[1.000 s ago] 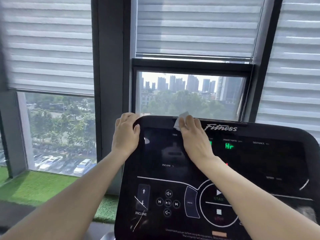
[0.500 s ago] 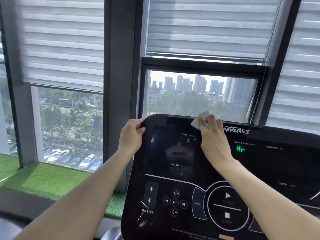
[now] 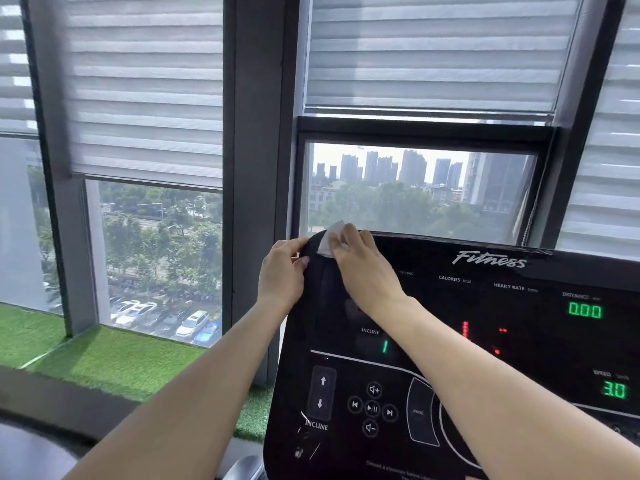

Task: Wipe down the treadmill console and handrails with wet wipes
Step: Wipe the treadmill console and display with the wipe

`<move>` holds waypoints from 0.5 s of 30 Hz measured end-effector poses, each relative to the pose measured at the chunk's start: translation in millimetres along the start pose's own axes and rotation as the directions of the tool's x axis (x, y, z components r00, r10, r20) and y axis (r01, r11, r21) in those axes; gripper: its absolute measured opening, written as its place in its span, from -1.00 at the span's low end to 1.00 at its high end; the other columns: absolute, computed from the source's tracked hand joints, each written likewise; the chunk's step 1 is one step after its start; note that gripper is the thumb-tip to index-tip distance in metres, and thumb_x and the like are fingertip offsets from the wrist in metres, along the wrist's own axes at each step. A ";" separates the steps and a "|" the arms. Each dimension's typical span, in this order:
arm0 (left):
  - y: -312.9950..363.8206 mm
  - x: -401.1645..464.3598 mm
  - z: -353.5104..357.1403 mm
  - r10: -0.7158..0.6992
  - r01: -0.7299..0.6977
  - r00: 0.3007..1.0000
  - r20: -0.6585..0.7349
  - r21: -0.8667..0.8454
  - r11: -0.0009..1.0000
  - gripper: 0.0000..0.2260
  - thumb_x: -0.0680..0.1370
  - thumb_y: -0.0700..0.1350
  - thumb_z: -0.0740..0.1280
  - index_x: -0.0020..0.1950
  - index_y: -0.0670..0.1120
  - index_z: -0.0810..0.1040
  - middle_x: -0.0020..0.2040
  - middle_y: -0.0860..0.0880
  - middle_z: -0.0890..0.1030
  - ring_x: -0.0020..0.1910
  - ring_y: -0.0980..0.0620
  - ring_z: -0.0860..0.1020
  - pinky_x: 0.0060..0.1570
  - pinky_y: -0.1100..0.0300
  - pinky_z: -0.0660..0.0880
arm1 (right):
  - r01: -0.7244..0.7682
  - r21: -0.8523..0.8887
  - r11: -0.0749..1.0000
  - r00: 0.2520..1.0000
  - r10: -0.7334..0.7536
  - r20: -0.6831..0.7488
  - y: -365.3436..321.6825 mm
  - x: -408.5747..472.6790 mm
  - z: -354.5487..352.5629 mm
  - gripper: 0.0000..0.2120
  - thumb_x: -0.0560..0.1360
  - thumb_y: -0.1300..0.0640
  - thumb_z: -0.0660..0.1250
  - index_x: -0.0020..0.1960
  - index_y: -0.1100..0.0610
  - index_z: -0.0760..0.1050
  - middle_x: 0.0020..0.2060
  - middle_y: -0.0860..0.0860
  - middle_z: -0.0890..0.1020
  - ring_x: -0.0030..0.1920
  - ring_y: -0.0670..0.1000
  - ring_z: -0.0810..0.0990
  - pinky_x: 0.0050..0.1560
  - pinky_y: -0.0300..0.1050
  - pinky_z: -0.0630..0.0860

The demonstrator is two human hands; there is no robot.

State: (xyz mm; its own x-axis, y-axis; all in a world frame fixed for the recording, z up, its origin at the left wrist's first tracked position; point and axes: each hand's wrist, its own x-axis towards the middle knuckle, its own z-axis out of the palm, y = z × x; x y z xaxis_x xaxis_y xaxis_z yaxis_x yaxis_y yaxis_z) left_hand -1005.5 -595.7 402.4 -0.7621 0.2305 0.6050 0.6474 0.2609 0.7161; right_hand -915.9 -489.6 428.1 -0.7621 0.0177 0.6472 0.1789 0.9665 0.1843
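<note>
Wet wipe: mostly hidden under the right hand; only a white corner showed past the fingers at the upper left corner of the console.
Console: cut off by the right and bottom edges; the round button ring was covered by the right forearm.
Small print along the console's bottom edge: too small and clipped to read.
Unit labels beside CALORIES and HEART RATE: too small to read.
Left hand: its fingertips curled over the console's left edge, the tips out of sight behind it.
Handrails: only a blurred metal piece at the bottom edge; could not tell what it was.
</note>
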 end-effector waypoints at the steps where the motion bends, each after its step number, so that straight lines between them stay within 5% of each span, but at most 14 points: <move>1: 0.5 -0.2 -0.5 -0.010 0.010 1.000 -0.001 -0.004 1.000 -0.67 0.57 -0.25 0.27 0.32 -0.05 0.50 0.17 0.01 0.52 0.05 0.06 0.52 0.06 0.25 0.37 | -0.037 0.004 0.999 0.999 0.037 0.008 9.0 -5.9 -4.4 -0.45 0.51 0.38 0.14 0.48 0.22 0.14 0.35 0.10 0.19 0.27 0.11 0.23 0.09 -0.17 0.41; 4: 0.8 0.4 -1.4 -0.024 0.024 1.000 0.003 -0.010 1.000 -0.69 0.57 -0.24 0.28 0.29 -0.02 0.53 0.14 0.03 0.53 0.04 0.03 0.54 0.04 0.23 0.38 | -0.214 0.086 0.973 0.976 0.217 -0.029 39.2 -24.5 -11.7 -0.39 0.46 0.46 0.14 0.48 0.24 0.15 0.27 0.12 0.22 0.21 0.13 0.23 0.01 -0.11 0.44; 9: -2.3 1.2 -2.1 -0.020 0.020 1.000 0.007 -0.038 0.999 -0.70 0.57 -0.24 0.29 0.27 -0.01 0.54 0.08 0.09 0.50 0.04 0.05 0.52 0.07 0.20 0.41 | -0.281 0.166 0.945 0.953 0.295 -0.064 41.7 -20.3 -8.0 -0.39 0.44 0.52 0.12 0.47 0.28 0.19 0.17 0.11 0.26 0.13 0.09 0.22 -0.08 -0.18 0.33; 15: -3.0 -1.0 -3.2 -0.016 0.016 1.000 0.006 -0.083 0.996 -0.69 0.57 -0.23 0.30 0.29 -0.03 0.53 0.08 0.10 0.51 -0.11 0.13 0.53 0.03 0.25 0.42 | -0.085 0.098 0.992 0.996 0.085 0.002 -7.6 13.8 -0.5 -0.45 0.49 0.38 0.20 0.46 0.20 0.19 0.33 0.06 0.19 0.24 0.11 0.23 0.08 -0.16 0.39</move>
State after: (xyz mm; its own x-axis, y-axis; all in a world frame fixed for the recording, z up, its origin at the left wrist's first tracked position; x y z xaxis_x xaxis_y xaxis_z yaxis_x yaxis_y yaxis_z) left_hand -1006.7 -599.7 400.8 -0.7722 0.2321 0.5915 0.6321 0.1857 0.7523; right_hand -927.4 -496.8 436.0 -0.7452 0.1007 0.6592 0.1813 0.9819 0.0550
